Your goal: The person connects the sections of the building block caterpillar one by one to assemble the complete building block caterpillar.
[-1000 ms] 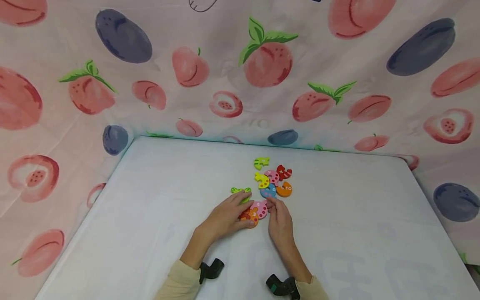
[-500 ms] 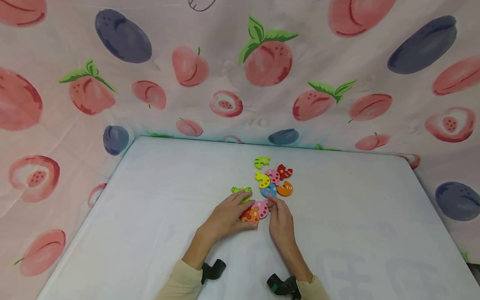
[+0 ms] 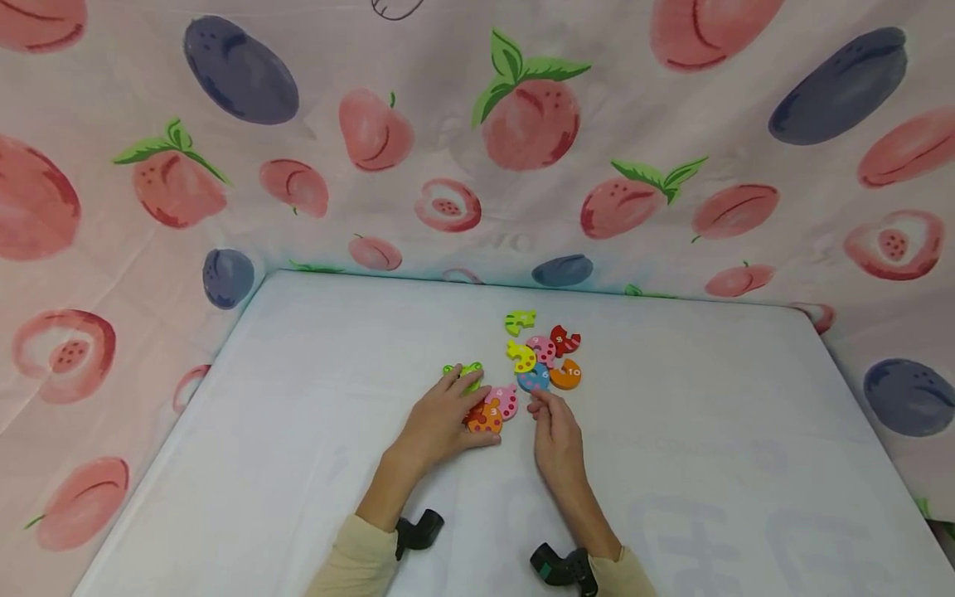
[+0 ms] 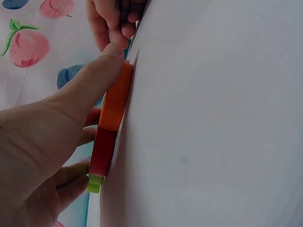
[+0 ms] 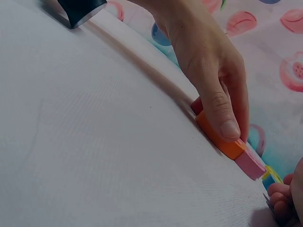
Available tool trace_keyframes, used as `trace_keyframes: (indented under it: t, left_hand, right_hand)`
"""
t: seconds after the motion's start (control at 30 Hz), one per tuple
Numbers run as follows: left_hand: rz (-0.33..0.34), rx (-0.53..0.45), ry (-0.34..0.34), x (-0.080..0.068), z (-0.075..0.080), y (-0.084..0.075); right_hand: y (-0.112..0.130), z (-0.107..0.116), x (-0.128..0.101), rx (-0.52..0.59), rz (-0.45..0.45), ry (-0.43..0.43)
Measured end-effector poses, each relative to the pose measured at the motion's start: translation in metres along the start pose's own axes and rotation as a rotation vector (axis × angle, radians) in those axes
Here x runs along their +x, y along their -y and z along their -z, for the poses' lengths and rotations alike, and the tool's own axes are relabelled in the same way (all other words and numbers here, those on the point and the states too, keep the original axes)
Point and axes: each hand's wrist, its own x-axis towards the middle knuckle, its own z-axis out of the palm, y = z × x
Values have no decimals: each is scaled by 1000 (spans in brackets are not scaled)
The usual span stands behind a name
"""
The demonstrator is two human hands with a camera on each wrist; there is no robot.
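Orange wooden puzzle piece (image 3: 483, 419) marked "3" lies on white table (image 3: 298, 414), joined w/ pink dotted piece (image 3: 503, 401). Left hand (image 3: 440, 419) presses it, thumb along edge. Right hand (image 3: 555, 435) just right, fingers loosely curled, holding nothing. Orange "10" piece (image 3: 567, 376) beyond.

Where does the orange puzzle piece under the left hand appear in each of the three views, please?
Head: the orange piece lies just left of centre, under the left hand.
Left wrist: its orange edge runs down the middle-left, under the thumb.
Right wrist: it sits at right, below the left hand's fingertip.
Shared landmark: the pink piece joined to it.
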Motion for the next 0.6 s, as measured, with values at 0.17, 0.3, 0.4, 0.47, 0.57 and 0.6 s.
trace_keyframes:
  t: [0.17,0.3,0.4,0.47,0.57,0.6]
  left_hand:
    - [17,3,-17,1,2,4]
    - [28,27,-25,2,2,6]
    - [55,39,-49,1,2,8]
    - [83,42,-66,1,2,9]
    - [119,43,-76,0,2,10]
    - [127,42,-75,-1,3,10]
  right_hand:
    - [2,1,0,0,19,5]
    - [3,2,0,-1,28,11]
    - [3,2,0,-10,38,13]
    - [3,2,0,-17,40,13]
    - [3,3,-2,-24,38,15]
    - [2,3,-2,-27,30,17]
